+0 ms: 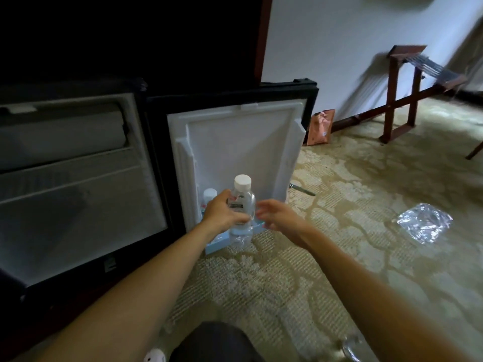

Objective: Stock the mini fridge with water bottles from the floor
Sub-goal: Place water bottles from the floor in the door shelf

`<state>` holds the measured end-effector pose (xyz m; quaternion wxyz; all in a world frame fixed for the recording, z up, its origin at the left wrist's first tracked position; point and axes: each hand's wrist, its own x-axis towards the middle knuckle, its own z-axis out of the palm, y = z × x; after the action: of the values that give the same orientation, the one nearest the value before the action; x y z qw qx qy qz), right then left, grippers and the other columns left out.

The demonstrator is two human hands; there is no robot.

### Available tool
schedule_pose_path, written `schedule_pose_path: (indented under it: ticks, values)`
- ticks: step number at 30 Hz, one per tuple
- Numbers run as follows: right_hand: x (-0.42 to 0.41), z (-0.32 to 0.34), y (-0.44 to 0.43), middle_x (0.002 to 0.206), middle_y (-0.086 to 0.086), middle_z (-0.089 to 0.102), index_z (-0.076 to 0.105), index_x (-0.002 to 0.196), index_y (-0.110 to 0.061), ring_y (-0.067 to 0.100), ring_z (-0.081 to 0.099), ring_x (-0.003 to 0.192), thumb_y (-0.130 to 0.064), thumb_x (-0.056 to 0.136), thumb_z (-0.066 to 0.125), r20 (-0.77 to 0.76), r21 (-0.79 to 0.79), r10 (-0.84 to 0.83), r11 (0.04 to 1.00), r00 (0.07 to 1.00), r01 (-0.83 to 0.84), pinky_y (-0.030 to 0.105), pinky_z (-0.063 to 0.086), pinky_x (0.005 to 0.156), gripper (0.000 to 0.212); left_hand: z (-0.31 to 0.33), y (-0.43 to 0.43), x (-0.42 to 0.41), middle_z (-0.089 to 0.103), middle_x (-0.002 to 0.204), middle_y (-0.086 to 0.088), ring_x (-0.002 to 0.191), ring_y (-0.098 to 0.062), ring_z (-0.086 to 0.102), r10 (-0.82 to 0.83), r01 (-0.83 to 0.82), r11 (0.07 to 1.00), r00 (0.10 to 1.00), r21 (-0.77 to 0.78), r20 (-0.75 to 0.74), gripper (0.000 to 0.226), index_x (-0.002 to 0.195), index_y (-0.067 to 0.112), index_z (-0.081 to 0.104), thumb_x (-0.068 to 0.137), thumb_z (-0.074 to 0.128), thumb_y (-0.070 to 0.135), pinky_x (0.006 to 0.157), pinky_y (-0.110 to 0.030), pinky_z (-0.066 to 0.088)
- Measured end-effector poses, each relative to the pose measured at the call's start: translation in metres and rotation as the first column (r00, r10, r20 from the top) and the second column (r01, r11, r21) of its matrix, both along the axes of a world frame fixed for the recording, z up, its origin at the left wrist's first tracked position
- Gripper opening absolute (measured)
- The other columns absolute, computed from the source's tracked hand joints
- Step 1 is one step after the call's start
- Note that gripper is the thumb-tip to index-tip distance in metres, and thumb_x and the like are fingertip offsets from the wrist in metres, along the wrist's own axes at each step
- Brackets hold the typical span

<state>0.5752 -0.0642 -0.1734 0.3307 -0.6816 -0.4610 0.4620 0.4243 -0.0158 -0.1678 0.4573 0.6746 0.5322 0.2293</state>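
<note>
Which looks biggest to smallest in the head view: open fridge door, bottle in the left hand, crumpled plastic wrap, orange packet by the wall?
1. fridge door
2. bottle and plastic wrap: look about alike, not ranked
3. orange packet, smallest, though it sits farther from the camera

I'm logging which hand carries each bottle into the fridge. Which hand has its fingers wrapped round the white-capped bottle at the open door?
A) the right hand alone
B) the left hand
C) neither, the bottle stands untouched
B: the left hand grips the water bottle round its label in front of the fridge door, while the right hand is beside it, fingers loose and curled round nothing.
</note>
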Motion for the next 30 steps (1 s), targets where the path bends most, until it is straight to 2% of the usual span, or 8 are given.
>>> schedule_pose_path:
  ticks: [3,6,7,10,16,20,25,30]
  values:
    - [-0.011,-0.035,0.012,0.124,0.011,0.055,0.045,0.127,-0.005,0.021,0.053,0.114,0.013,0.079,0.058,0.016,-0.034,0.051,0.998,0.999,-0.051,0.029,0.051,0.087,0.053,-0.007,0.018,0.009,0.064,0.108,-0.005,0.100,-0.026,0.063,0.000,0.000,0.999,1.000,0.032,-0.020,0.053,0.112,0.012,0.053,0.066,0.078,0.013,0.087,-0.041,0.054]
    - [-0.019,-0.052,0.031,0.108,0.001,0.062,0.052,0.111,-0.020,0.011,0.059,0.096,0.007,0.074,0.069,-0.022,0.052,0.041,0.998,0.999,-0.039,0.019,0.054,0.074,0.049,-0.014,0.031,0.018,0.064,0.113,-0.007,0.102,-0.025,0.062,-0.014,0.016,0.999,0.999,0.046,-0.044,0.053,0.113,0.013,0.051,0.067,0.077,0.013,0.088,-0.038,0.054]
    - [-0.020,-0.055,0.037,0.104,0.000,0.065,0.054,0.107,-0.027,0.011,0.062,0.094,0.003,0.073,0.072,-0.004,0.077,0.042,0.996,0.999,-0.041,0.021,0.056,0.077,0.049,-0.015,0.032,0.020,0.063,0.114,-0.007,0.104,-0.025,0.062,-0.017,0.020,0.999,0.999,0.049,-0.045,0.054,0.114,0.013,0.051,0.067,0.077,0.013,0.089,-0.037,0.053]
    - [-0.021,-0.073,0.056,0.112,0.002,0.068,0.056,0.108,-0.038,0.020,0.064,0.104,-0.013,0.067,0.078,0.062,0.133,-0.031,0.991,0.998,0.023,0.042,0.054,0.092,0.053,-0.023,0.042,0.025,0.064,0.115,-0.008,0.107,-0.026,0.061,-0.024,0.029,0.997,0.997,0.071,-0.069,0.060,0.117,0.012,0.050,0.064,0.079,0.014,0.094,-0.039,0.051]
    - [-0.026,-0.089,0.078,0.113,0.004,0.064,0.052,0.120,-0.020,0.024,0.060,0.109,-0.005,0.066,0.074,0.070,0.063,-0.190,0.981,0.979,0.186,0.042,0.049,0.097,0.060,-0.021,0.065,0.023,0.062,0.118,-0.009,0.108,-0.026,0.060,-0.107,0.147,0.980,0.959,0.136,-0.264,0.055,0.119,0.008,0.050,0.070,0.076,0.010,0.092,-0.034,0.050]
    - [-0.035,-0.105,0.086,0.112,0.004,0.061,0.049,0.125,-0.017,0.023,0.057,0.109,-0.008,0.067,0.075,0.106,0.029,-0.247,0.969,0.963,0.245,0.038,0.049,0.097,0.064,-0.023,0.068,0.009,0.061,0.120,-0.012,0.105,-0.029,0.058,-0.074,0.215,0.929,0.905,0.300,-0.419,0.029,0.112,0.006,0.054,0.085,0.051,-0.003,0.086,-0.038,0.050]
    - [-0.044,-0.113,0.101,0.116,0.005,0.064,0.049,0.123,-0.017,0.023,0.058,0.111,-0.006,0.067,0.076,0.155,-0.002,-0.201,0.979,0.967,0.204,0.033,0.048,0.097,0.063,-0.031,0.063,-0.003,0.052,0.118,-0.012,0.113,-0.027,0.049,-0.027,0.310,0.858,0.823,0.409,-0.567,0.029,0.112,0.004,0.051,0.085,0.047,-0.006,0.090,-0.034,0.043]
    - [-0.042,-0.129,0.101,0.115,0.006,0.064,0.048,0.123,-0.017,0.022,0.058,0.109,0.000,0.066,0.073,0.173,-0.036,-0.209,0.975,0.963,0.218,0.035,0.049,0.098,0.065,-0.037,0.059,-0.005,0.040,0.136,-0.011,0.126,-0.027,0.039,-0.017,0.291,0.868,0.828,0.403,-0.561,0.065,0.140,0.009,0.030,0.083,0.054,-0.007,0.104,-0.038,0.040]
